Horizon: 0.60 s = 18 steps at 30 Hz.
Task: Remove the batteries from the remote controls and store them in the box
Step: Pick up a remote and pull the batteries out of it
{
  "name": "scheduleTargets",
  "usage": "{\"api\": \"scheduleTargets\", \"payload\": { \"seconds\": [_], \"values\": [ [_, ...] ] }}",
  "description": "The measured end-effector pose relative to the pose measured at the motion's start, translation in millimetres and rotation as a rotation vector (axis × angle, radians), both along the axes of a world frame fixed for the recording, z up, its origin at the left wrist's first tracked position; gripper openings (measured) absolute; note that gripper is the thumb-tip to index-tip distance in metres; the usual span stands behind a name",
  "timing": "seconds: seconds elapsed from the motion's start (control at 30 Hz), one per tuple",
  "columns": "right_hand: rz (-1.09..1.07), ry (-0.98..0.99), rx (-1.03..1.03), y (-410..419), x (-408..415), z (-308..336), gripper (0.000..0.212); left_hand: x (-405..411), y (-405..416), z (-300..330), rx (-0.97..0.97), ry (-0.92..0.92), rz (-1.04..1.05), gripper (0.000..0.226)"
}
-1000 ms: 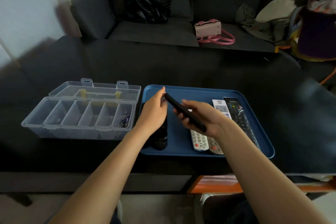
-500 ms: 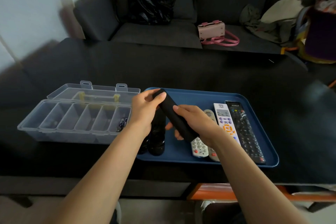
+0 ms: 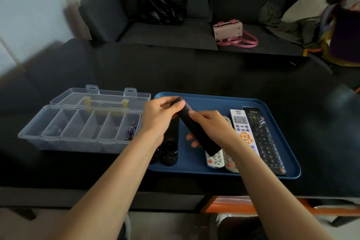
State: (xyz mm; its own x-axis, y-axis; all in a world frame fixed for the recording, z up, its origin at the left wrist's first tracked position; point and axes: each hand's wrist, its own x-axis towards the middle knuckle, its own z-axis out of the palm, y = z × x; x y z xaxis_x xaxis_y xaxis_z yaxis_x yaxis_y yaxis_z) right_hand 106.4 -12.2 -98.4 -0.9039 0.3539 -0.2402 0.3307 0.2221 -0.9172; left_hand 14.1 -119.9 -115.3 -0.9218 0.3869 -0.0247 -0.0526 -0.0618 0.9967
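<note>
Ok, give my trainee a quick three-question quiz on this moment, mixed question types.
1. True or false: both hands hold the black remote above the blue tray.
2. Which compartment of the clear box holds batteries? A) far left B) middle C) far right
3. Fill in: the box's lid is ___.

Key: 1 true: left hand at its far end, right hand around the middle. 2 C. 3 open.
</note>
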Motion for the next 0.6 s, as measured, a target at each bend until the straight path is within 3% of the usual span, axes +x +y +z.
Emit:
{"api": "scheduleTargets", "payload": {
  "seconds": [0.1, 0.3, 0.6],
  "values": [
    [0.025, 0.06, -0.025, -1.7, -1.4, -1.6, 0.022, 0.4, -4.0, 1.5, -0.023, 0.075, -0.01, 0.028],
    [-0.085, 0.081, 0.132, -3.9, 2.6, 2.7, 0.032, 2.2, -7.3, 5.1, -0.001, 0.104, -0.054, 0.015],
    [-0.092, 0.039, 0.039, -11.9, 0.8, 1.0, 0.024, -0.4, -5.1, 5.6, -0.097, 0.15, -0.047, 0.013]
  ]
}}
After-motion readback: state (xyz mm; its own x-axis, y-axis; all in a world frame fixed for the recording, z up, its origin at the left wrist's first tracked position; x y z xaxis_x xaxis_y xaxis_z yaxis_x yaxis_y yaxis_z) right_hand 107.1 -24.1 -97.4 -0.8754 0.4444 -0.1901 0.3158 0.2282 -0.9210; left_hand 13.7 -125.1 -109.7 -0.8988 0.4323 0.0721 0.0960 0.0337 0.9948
